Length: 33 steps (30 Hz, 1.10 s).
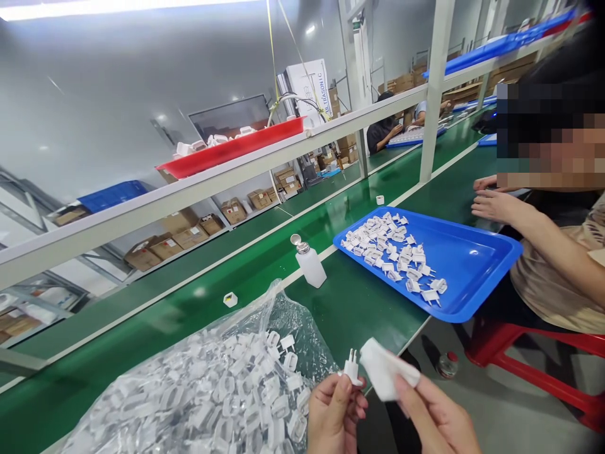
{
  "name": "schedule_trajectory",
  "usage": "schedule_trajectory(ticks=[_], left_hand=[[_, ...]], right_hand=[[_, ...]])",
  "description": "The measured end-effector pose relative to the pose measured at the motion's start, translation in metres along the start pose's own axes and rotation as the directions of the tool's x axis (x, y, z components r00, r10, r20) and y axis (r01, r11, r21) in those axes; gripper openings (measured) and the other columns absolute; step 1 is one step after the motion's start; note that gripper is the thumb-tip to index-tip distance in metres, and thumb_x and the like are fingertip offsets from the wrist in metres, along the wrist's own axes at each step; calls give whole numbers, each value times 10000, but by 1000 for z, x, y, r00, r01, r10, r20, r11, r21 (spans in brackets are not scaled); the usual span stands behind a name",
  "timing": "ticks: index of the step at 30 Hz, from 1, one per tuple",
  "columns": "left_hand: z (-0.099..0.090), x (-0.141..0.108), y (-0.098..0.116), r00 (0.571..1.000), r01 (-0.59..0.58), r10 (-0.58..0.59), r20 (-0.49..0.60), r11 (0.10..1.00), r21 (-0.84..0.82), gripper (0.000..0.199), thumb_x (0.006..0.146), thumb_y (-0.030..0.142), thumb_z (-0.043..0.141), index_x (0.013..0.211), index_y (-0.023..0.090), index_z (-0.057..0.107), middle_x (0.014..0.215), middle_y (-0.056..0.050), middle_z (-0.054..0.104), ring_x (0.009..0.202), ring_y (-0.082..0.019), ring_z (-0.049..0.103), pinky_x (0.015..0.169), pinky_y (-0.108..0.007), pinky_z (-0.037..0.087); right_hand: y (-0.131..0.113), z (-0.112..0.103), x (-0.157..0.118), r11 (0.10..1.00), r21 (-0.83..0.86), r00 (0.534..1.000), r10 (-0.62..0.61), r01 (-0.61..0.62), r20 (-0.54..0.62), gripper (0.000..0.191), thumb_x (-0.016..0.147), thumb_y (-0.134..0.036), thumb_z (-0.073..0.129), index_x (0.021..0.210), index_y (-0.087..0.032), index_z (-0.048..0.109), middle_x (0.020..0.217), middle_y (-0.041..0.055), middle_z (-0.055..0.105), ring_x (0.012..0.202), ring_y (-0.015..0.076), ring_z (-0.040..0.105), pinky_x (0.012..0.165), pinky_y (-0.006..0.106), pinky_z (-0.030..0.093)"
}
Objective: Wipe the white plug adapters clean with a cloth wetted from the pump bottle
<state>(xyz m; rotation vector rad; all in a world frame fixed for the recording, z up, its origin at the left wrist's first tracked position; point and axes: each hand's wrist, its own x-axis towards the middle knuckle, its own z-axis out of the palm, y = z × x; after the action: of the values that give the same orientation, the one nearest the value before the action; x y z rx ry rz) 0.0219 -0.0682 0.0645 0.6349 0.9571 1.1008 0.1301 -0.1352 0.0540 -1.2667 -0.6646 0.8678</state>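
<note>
Between the thumb and fingers of my left hand is a white two-pin plug piece, its pins pointing up. My right hand pinches a folded white wiping cloth, just right of the plug piece and apart from it. To the left of my hands lies a clear plastic bag full of similar white plug pieces. A blue tray beyond my hands carries many more of them, heaped at its left side.
A white dispenser bottle with a metal top stands behind the bag. Single white pieces sit on the green belt. A red tray rests on the shelf above. At right, a co-worker's hands are near the blue tray, beside a red stool.
</note>
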Motion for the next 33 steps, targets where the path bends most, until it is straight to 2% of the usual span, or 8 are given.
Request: schedule_trajectory(ticks=[2,5,7,9,16,22,28,33], left_hand=[[2,-2,0,998,64,-63,27,998,-3,480,489,532,970,627,110,787,586,-82,729,436,-41,559,423,-100,409],[2,-6,-3,992,87,-86,93,996,-9,464,475,525,977,569,122,767,473,-37,654,393,-25,505,410,-98,386],[1,-8,-4,989,109,-105,106,993,-39,451,450,499,991,531,133,742,424,-3,606,375,-22,482,408,-105,389],[0,-9,-2,986,161,-155,65,982,-101,422,442,455,1005,575,143,754,456,6,627,400,-35,517,428,-112,425],[-2,-11,8,953,304,-294,76,933,-195,431,541,371,998,770,74,785,638,-59,732,479,-45,600,431,-86,457],[-1,-17,2,958,285,-281,50,945,-163,229,618,265,958,655,176,751,620,-24,720,522,-125,655,473,-170,523],[13,-20,12,943,328,-318,99,936,-125,496,433,444,1008,693,83,788,623,-69,735,444,-27,558,420,-84,410],[13,-21,7,958,244,-236,161,969,-30,496,516,529,965,619,84,772,554,-60,688,425,-22,525,414,-88,375]], right_hand=[[0,-6,5,957,-201,972,-224,207,-67,437,975,-413,579,1392,-293,637,1169,81,737,988,260,709,814,297,588],[-4,-13,13,735,-285,788,-577,615,212,528,1010,-212,506,1515,-363,482,1050,62,729,911,222,675,759,283,582],[-8,-17,18,602,-244,641,-631,760,438,644,1004,-128,485,1593,-341,332,917,49,724,868,215,661,750,285,586],[-9,-23,22,530,-263,575,-598,806,559,735,992,-93,499,1631,-308,206,901,52,726,864,223,658,755,306,592],[1,-27,17,512,-463,653,-726,723,216,621,980,-55,479,1579,-181,376,1090,138,682,914,222,647,735,299,578],[-10,-20,17,368,-326,487,-729,871,481,588,1025,-109,451,1598,-128,319,894,88,738,878,219,650,751,277,569],[-8,-26,19,524,-545,681,-722,654,122,581,984,-66,489,1552,-168,425,1023,121,642,883,198,635,738,274,555],[-8,-17,4,597,-310,670,-693,740,265,684,952,-3,491,1586,-224,362,924,66,665,902,195,637,760,262,568]])
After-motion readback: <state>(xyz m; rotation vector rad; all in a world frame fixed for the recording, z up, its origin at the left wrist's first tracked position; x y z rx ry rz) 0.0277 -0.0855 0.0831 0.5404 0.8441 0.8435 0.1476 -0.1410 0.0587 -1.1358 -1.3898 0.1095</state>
